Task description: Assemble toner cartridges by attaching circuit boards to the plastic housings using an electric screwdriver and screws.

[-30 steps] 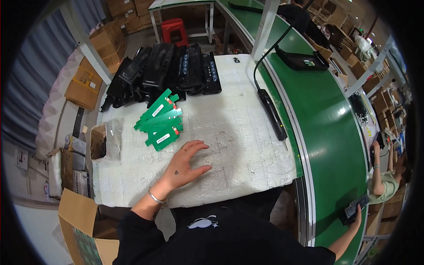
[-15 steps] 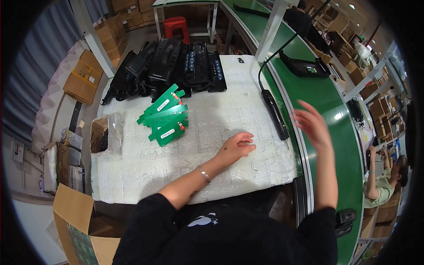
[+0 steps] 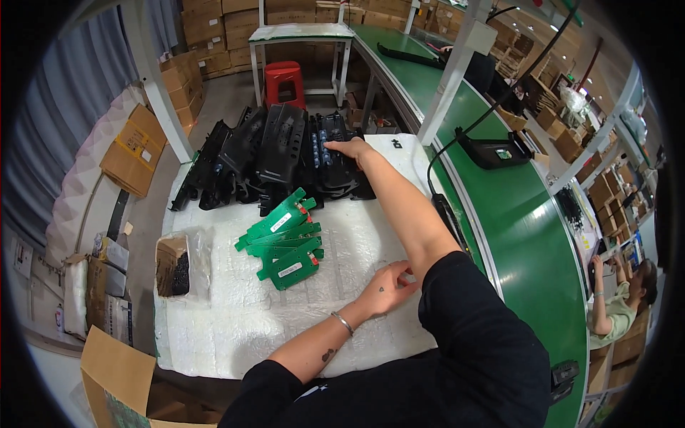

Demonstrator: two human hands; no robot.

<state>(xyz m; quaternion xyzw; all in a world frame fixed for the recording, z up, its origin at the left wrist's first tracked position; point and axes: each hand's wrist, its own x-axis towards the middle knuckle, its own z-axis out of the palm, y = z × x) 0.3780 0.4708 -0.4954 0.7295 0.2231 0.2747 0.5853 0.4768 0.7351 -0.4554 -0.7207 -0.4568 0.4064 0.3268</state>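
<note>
My right hand [image 3: 351, 148] reaches to the far side of the foam-covered table. Its thumb lies over a black plastic housing [image 3: 330, 171] with a row of bluish round parts, and its other fingers are mostly hidden at the housing's edge. My left hand [image 3: 389, 289] rests low over the near right of the table, holding nothing visible. Its fingers are loosely bent and apart, their tips partly covered by my right arm. Several more black housings [image 3: 282, 146] lie heaped left of my right hand. In front of them fan out several green circuit boards [image 3: 289, 239] with white labels.
A small carton of black bits [image 3: 171, 267] stands at the table's left. A black electric screwdriver [image 3: 446, 214] on a cable lies along the right edge, beside a green conveyor [image 3: 521, 235]. An open cardboard box [image 3: 118, 357] is at lower left; a co-worker [image 3: 621, 299] sits far right.
My right hand has swung from over the conveyor edge, forward and left, onto a black housing. My left hand stays near the same spot. The view has tilted up.
</note>
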